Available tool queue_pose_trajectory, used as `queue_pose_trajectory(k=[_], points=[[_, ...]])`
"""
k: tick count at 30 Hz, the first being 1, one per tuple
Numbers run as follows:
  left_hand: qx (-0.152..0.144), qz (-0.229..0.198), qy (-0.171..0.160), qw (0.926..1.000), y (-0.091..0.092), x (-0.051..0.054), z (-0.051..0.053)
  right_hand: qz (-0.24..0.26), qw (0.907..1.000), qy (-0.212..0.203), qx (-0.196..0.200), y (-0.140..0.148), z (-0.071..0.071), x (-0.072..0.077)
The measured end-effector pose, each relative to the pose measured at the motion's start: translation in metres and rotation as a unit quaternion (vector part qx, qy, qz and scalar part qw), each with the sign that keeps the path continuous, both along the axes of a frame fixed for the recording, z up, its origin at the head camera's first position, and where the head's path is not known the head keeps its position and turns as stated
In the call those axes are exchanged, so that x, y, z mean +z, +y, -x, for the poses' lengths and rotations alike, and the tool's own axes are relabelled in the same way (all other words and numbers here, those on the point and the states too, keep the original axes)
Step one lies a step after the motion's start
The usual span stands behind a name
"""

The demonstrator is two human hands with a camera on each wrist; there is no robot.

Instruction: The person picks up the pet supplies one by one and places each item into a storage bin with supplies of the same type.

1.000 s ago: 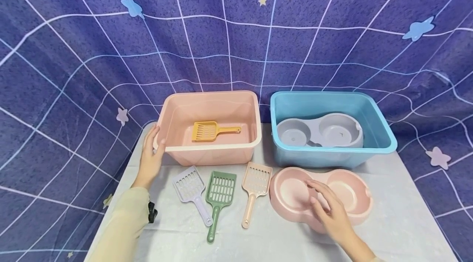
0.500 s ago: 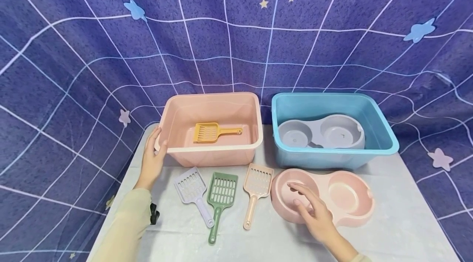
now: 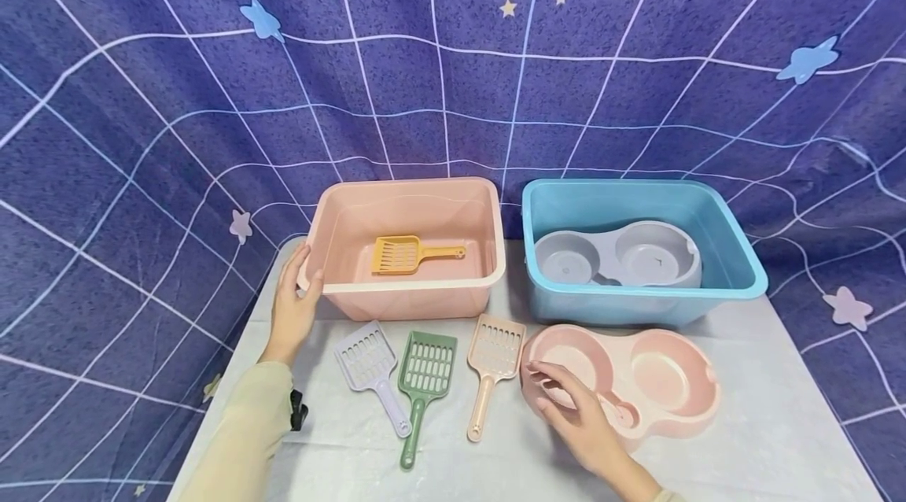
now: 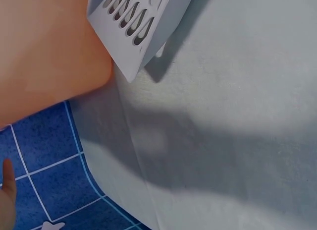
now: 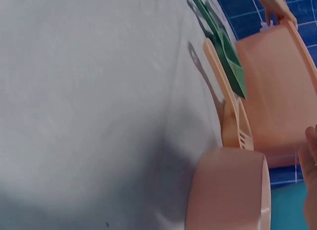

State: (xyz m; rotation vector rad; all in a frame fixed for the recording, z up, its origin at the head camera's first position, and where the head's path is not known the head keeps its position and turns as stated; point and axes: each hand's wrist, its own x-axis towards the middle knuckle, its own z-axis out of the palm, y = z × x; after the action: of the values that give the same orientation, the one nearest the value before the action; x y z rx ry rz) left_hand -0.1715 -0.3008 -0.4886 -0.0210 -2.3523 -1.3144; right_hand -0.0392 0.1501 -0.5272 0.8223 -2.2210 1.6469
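Note:
My left hand (image 3: 292,317) rests against the left front corner of a pink litter box (image 3: 410,304), its fingers fairly straight along the side. A yellow litter scoop (image 3: 398,255) lies inside that box. My right hand (image 3: 582,427) hovers over the left front of a pink double pet bowl (image 3: 623,360), fingers loosely bent around nothing. Left of the bowl lie a peach litter scoop (image 3: 495,348), a green litter scoop (image 3: 428,364) and a lilac litter scoop (image 3: 366,359). In the right wrist view the peach scoop (image 5: 220,69) stands beside the bowl's wall (image 5: 225,190).
A blue litter box (image 3: 637,305) stands at the back right with a grey double pet bowl (image 3: 605,250) inside. Pale cloth covers the table (image 3: 340,463). Behind and beside it hangs a purple-blue curtain (image 3: 396,77) with a grid and stars.
My right hand has moved left across the pink double bowl, from its middle to its left front, uncovering the small hollow between the bowls. The left hand keeps its place at the pink box.

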Motion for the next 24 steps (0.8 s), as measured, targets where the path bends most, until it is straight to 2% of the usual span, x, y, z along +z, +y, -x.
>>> queue_pose_trajectory(k=[7,11,14,16,18,24], points=[[0.007,-0.007,-0.017,0.9998,0.001,0.001,0.001,-0.009,0.999,-0.043,-0.007,-0.014,-0.006,-0.009],[0.012,-0.002,-0.021,0.9997,0.001,-0.001,0.001,0.018,0.9963,-0.083,0.012,-0.021,-0.01,-0.015],[0.017,0.003,-0.02,0.9997,0.001,-0.001,0.001,0.033,0.9954,-0.088,0.019,-0.026,-0.013,-0.013],[0.019,0.005,-0.017,0.9997,0.001,-0.001,0.0,0.031,0.9962,-0.08,0.012,-0.029,-0.014,-0.014],[0.019,0.007,-0.013,0.9997,0.002,-0.001,0.0,0.022,0.9955,-0.092,-0.003,-0.032,-0.016,-0.016],[0.021,0.007,-0.004,0.9997,0.002,-0.002,0.0,0.012,0.9847,-0.171,-0.031,-0.037,-0.021,-0.029]])
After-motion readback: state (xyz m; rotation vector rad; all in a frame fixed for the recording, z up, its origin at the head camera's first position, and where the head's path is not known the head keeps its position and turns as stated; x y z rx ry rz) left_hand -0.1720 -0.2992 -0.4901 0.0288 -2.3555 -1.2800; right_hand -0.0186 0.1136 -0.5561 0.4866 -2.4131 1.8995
